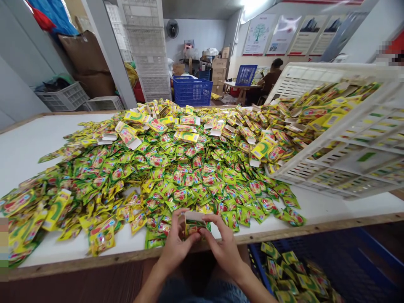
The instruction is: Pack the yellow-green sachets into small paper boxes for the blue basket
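Over the table's front edge, both hands are closed around one small open carton (195, 216). My left hand (176, 242) grips its left side, thumb in front and fingers behind. From the right, my right hand (223, 244) pinches the carton near its open end with thumb and index finger. A green and red printed surface shows between the thumbs; whether it is a sachet or the carton's face, I cannot tell. Just beyond lies a big heap of green sachets (189, 179), with yellow sachets (102, 237) at the left. Flat yellow cartons (187, 136) are piled along the heap's far side.
A white crate (315, 181) lies tipped at the right, cartons spilling from it. Below the wooden table edge (126, 257), a blue crate (257, 269) holds filled-looking packs. Behind stand another blue crate (193, 90), stacked white crates (147, 50) and a seated person (273, 80).
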A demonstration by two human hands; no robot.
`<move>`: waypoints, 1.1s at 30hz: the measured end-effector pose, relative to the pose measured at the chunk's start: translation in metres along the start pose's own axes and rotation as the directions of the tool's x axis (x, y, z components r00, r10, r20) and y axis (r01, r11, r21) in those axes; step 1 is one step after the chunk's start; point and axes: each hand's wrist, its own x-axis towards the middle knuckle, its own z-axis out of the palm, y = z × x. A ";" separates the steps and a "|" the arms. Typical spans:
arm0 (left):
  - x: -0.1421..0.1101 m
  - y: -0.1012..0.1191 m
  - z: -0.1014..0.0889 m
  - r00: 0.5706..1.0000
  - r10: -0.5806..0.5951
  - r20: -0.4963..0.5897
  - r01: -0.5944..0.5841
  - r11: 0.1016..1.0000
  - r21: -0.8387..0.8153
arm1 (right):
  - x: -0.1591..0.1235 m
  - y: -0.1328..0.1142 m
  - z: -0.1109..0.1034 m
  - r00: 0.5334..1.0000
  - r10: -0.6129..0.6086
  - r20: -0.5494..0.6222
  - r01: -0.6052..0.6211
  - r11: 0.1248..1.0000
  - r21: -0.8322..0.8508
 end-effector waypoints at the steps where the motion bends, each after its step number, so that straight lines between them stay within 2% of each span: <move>1: -0.003 0.001 -0.001 0.995 0.065 -0.078 -0.061 0.997 0.046 | 0.001 0.000 0.001 1.000 -0.018 0.007 0.018 1.000 -0.001; 2: -0.006 0.002 -0.002 0.983 0.131 -0.128 -0.118 0.987 0.106 | 0.002 -0.001 0.001 0.999 -0.041 0.023 0.041 0.999 -0.003; 4: -0.009 0.004 -0.006 0.964 0.232 -0.128 -0.199 0.953 0.231 | 0.005 -0.004 0.000 0.994 -0.084 0.066 0.085 0.996 -0.003; 8: -0.009 0.015 -0.013 0.966 0.257 -0.040 -0.228 0.911 0.344 | 0.008 -0.007 -0.001 0.992 -0.095 0.082 0.094 0.995 0.014; 12: -0.010 0.015 -0.008 0.954 0.297 -0.037 -0.270 0.906 0.325 | 0.008 -0.008 0.003 0.999 -0.031 -0.012 0.032 0.995 0.091; 14: -0.012 0.010 -0.004 0.937 0.335 -0.102 -0.301 0.920 0.252 | 0.008 -0.008 0.004 0.998 0.010 -0.064 -0.003 0.994 0.106; 16: -0.014 0.006 -0.002 0.927 0.349 -0.140 -0.315 0.924 0.218 | 0.009 -0.009 0.003 0.999 -0.001 -0.051 0.006 0.995 0.101; 20: -0.013 0.009 -0.009 0.922 0.388 -0.003 -0.367 0.872 0.323 | 0.012 -0.010 0.002 0.995 -0.082 0.063 0.075 0.991 0.107; 23: -0.011 0.016 -0.014 0.902 0.429 0.054 -0.421 0.841 0.340 | 0.011 -0.009 0.003 0.993 -0.091 0.079 0.082 0.990 0.112; 28: -0.012 0.022 -0.012 0.916 0.400 -0.005 -0.378 0.869 0.319 | 0.010 -0.012 0.003 0.996 -0.053 0.070 0.045 0.994 0.103; 33: -0.011 0.024 -0.007 0.933 0.350 -0.086 -0.306 0.897 0.320 | 0.014 -0.015 0.005 0.996 0.032 0.086 -0.034 0.999 0.019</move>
